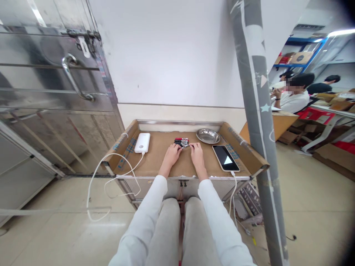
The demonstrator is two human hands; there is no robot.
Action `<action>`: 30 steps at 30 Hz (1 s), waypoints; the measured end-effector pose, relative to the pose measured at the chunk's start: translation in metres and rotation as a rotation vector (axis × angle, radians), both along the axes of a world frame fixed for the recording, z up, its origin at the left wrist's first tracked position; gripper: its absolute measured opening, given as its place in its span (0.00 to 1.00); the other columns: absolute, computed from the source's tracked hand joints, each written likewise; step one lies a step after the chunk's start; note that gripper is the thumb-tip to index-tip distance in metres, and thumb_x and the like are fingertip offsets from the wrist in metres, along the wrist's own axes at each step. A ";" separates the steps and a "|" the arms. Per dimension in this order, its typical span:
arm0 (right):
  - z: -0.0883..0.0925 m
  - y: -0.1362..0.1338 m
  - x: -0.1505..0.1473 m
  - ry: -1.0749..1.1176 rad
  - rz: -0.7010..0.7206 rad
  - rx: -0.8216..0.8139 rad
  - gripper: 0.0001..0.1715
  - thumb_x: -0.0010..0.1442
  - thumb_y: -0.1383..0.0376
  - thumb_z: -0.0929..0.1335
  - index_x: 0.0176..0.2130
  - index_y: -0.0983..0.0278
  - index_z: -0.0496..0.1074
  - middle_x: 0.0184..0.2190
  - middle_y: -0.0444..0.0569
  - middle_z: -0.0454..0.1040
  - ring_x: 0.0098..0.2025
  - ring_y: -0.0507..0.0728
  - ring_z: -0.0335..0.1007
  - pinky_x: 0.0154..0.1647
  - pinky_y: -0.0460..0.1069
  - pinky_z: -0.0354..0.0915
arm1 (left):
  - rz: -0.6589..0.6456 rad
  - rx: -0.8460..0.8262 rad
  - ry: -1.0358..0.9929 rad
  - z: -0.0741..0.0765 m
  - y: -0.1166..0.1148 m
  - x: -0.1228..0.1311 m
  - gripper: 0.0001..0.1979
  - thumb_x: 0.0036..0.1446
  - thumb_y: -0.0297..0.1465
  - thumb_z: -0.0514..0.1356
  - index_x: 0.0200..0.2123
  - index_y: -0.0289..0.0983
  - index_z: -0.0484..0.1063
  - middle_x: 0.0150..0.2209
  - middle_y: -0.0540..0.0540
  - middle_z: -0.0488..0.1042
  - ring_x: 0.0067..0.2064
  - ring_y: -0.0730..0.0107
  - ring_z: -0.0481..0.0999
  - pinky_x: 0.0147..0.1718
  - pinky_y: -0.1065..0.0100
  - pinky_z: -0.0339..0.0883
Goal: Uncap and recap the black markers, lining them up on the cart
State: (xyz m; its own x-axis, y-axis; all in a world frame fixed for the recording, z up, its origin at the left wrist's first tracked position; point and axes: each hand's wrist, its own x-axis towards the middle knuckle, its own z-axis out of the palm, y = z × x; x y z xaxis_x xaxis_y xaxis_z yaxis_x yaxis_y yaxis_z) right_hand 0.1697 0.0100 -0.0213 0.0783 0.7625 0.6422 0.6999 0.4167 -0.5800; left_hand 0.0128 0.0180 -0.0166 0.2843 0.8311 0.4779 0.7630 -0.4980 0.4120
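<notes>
Both my hands rest on a cardboard-lined table in front of me. My left hand and my right hand have curled fingers that meet at a small object between them, too small to make out. Just beyond the fingertips lies a short row of red-and-black marker pens, side by side. My white sleeves reach in from the bottom of the view.
A white power bank with a trailing white cable lies at the left. A metal bowl stands at the back right, a phone at the right. A grey wrapped pole rises on the right, a steel door on the left. People sit at far right.
</notes>
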 end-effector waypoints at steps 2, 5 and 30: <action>-0.001 0.001 0.000 -0.005 0.022 -0.010 0.19 0.65 0.65 0.55 0.40 0.64 0.71 0.40 0.55 0.69 0.39 0.58 0.67 0.46 0.53 0.64 | -0.003 -0.004 0.001 0.001 -0.001 0.000 0.07 0.63 0.31 0.51 0.38 0.36 0.68 0.41 0.43 0.72 0.44 0.63 0.70 0.46 0.61 0.65; -0.001 0.002 -0.001 0.001 0.053 -0.010 0.18 0.64 0.67 0.55 0.39 0.64 0.71 0.39 0.54 0.70 0.40 0.58 0.67 0.47 0.53 0.64 | -0.007 0.002 0.003 0.003 -0.002 0.001 0.07 0.63 0.31 0.51 0.38 0.37 0.68 0.40 0.43 0.72 0.44 0.63 0.70 0.47 0.61 0.65; 0.005 -0.004 -0.001 -0.064 0.103 -0.016 0.17 0.62 0.71 0.55 0.40 0.63 0.70 0.39 0.53 0.71 0.44 0.58 0.67 0.48 0.52 0.62 | 0.121 0.033 0.071 -0.002 0.000 -0.001 0.09 0.64 0.30 0.48 0.41 0.37 0.68 0.42 0.41 0.70 0.45 0.60 0.67 0.46 0.59 0.62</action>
